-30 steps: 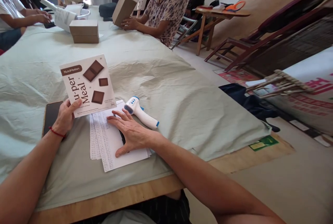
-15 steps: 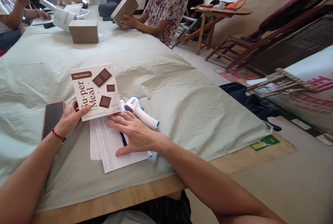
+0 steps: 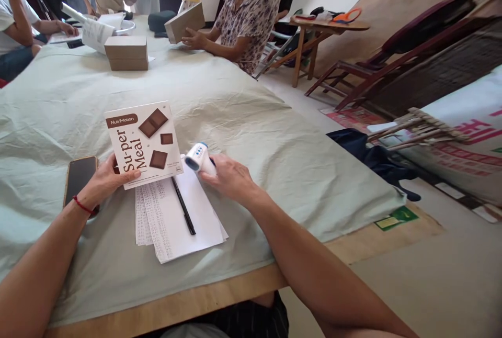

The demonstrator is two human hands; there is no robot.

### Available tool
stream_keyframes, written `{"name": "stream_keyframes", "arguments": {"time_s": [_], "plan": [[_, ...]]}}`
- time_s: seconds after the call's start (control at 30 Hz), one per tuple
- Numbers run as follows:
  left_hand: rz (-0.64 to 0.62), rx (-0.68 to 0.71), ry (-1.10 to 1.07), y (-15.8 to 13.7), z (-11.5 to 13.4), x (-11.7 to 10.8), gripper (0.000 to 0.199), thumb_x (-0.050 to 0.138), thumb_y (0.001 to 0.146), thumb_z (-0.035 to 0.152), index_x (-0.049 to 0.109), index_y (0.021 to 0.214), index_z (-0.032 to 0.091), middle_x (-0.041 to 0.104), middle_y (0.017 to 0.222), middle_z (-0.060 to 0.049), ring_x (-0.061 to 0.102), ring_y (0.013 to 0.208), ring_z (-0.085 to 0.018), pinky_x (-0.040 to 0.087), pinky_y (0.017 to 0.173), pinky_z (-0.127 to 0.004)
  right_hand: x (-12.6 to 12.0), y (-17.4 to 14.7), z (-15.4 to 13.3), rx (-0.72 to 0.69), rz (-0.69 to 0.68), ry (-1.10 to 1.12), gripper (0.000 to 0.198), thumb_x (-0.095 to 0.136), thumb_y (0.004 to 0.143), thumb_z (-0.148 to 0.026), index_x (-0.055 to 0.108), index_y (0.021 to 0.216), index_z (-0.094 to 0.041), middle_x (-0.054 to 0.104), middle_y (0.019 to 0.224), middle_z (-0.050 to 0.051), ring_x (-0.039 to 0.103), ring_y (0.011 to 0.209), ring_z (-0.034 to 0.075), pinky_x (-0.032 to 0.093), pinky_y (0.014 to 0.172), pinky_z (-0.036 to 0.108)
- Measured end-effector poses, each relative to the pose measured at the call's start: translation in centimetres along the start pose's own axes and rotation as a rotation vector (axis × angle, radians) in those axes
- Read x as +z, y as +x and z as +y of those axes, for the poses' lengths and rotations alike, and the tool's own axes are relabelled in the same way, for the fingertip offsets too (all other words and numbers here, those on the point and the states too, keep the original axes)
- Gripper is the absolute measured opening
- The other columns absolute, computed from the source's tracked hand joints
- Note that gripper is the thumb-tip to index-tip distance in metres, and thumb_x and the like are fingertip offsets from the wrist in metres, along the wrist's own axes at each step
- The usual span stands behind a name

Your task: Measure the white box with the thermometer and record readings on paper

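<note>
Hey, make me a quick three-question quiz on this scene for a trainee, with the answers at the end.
1. True or false: the black pen lies on top of the papers.
2. Which of these does the right hand hold?
A) phone
B) thermometer
C) cardboard box
3. Fill in the blank: the left hand holds a printed pack whose big brown lettering reads "Su-per ____".

Key: 1. True. 2. B. 3. Meal.

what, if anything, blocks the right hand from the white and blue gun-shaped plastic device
Nothing visible: the right hand grips the white and blue gun-shaped plastic device around its handle.
</note>
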State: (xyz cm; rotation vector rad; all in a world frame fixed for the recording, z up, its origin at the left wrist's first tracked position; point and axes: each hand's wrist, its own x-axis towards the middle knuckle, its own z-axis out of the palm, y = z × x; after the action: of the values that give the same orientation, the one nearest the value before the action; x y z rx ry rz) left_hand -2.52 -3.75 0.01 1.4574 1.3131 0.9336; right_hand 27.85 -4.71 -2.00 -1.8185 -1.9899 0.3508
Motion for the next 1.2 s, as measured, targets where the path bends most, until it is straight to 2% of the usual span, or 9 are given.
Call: {"name": "stream_keyframes", "arguments": {"time_s": [0.1, 0.17, 0.23, 0.33, 0.53, 0.73, 0.9, 1.03, 1.2], "plan": [[-0.026, 0.023, -0.034, -0.2, 0.5, 0.2, 0.064, 0.089, 0.06, 0.042, 0.062, 0.112, 0.019, 0.072, 0.115, -0.012, 0.068, 0.108, -0.035, 0.058, 0.092, -0.05, -0.5, -1.0, -1.9, -0.037, 0.102, 0.48, 0.025, 0.064, 0.077, -0.043, 0.061, 0.088, -0.021, 0.066, 0.087, 0.006, 0.061, 0.08, 0.023, 0.048, 0.069, 0.035], [-0.038, 0.032, -0.048, -0.4, 0.8, 0.4, 0.062, 0.088, 0.061, 0.042, 0.061, 0.112, 0.019, 0.072, 0.115, -0.012, 0.068, 0.108, -0.034, 0.058, 0.092, -0.05, -0.3, -2.0, -3.5, -0.074, -0.078, 0.882, 0.029, 0.062, 0.076, -0.049, 0.06, 0.086, -0.021, 0.061, 0.077, 0.002, 0.056, 0.068, 0.018, 0.046, 0.06, 0.031], [-0.039, 0.031, -0.039, -0.5, 1.1, 0.5, 0.062, 0.088, 0.061, 0.043, 0.061, 0.111, 0.018, 0.072, 0.115, -0.013, 0.068, 0.108, -0.034, 0.058, 0.092, -0.05, 0.4, -3.0, -4.9, -0.013, -0.286, 1.177, 0.031, 0.065, 0.074, -0.05, 0.058, 0.081, -0.021, 0.054, 0.071, -0.001, 0.049, 0.059, 0.013, 0.042, 0.055, 0.029], [-0.071, 0.024, -0.024, -0.6, 1.5, 0.7, 0.059, 0.087, 0.063, 0.043, 0.06, 0.109, 0.018, 0.072, 0.114, -0.013, 0.068, 0.107, -0.034, 0.058, 0.091, -0.048, 1.7, -4.0, -6.5, 0.07, -0.459, 1.358, 0.031, 0.07, 0.072, -0.048, 0.056, 0.079, -0.02, 0.051, 0.068, -0.003, 0.045, 0.057, 0.011, 0.038, 0.055, 0.028], [-0.11, 0.045, -0.018, -0.6, 1.8, 0.6, 0.059, 0.085, 0.065, 0.043, 0.058, 0.111, 0.017, 0.072, 0.114, -0.012, 0.068, 0.107, -0.033, 0.058, 0.09, -0.047, 3.0, -4.5, -7.3, 0.156, -0.443, 1.449, 0.035, 0.074, 0.07, -0.047, 0.061, 0.088, -0.02, 0.048, 0.069, -0.004, 0.042, 0.059, 0.011, 0.034, 0.057, 0.028], [-0.121, 0.06, 0.026, -0.7, 1.8, 0.5, 0.057, 0.084, 0.067, 0.043, 0.057, 0.111, 0.017, 0.071, 0.116, -0.012, 0.067, 0.109, -0.032, 0.057, 0.091, -0.045, 3.4, -4.5, -7.6, 0.189, -0.448, 1.434, 0.032, 0.071, 0.069, -0.047, 0.056, 0.078, -0.021, 0.048, 0.069, -0.003, 0.042, 0.061, 0.012, 0.033, 0.059, 0.029], [-0.169, 0.063, -0.002, -0.7, 1.7, 0.5, 0.055, 0.083, 0.068, 0.044, 0.058, 0.11, 0.018, 0.072, 0.113, -0.01, 0.068, 0.106, -0.031, 0.058, 0.089, -0.043, 3.4, -4.5, -7.5, 0.167, -0.414, 1.334, 0.032, 0.066, 0.07, -0.05, 0.051, 0.072, -0.021, 0.045, 0.066, -0.004, 0.041, 0.063, 0.012, 0.031, 0.062, 0.03], [-0.146, 0.083, 0.02, -0.5, 1.4, 0.3, 0.059, 0.085, 0.066, 0.044, 0.056, 0.112, 0.019, 0.07, 0.115, -0.011, 0.067, 0.108, -0.032, 0.058, 0.088, -0.044, 3.4, -4.5, -7.5, 0.133, -0.433, 1.273, 0.033, 0.062, 0.072, -0.052, 0.047, 0.07, -0.023, 0.044, 0.064, -0.003, 0.039, 0.062, 0.013, 0.03, 0.061, 0.031], [-0.162, 0.071, 0.037, -0.6, 1.6, 0.3, 0.055, 0.083, 0.068, 0.046, 0.058, 0.109, 0.018, 0.072, 0.113, -0.011, 0.068, 0.105, -0.031, 0.058, 0.088, -0.045, 3.5, -4.6, -7.4, 0.091, -0.42, 1.249, 0.032, 0.063, 0.072, -0.052, 0.049, 0.073, -0.022, 0.047, 0.069, -0.002, 0.041, 0.067, 0.014, 0.031, 0.063, 0.031]]}}
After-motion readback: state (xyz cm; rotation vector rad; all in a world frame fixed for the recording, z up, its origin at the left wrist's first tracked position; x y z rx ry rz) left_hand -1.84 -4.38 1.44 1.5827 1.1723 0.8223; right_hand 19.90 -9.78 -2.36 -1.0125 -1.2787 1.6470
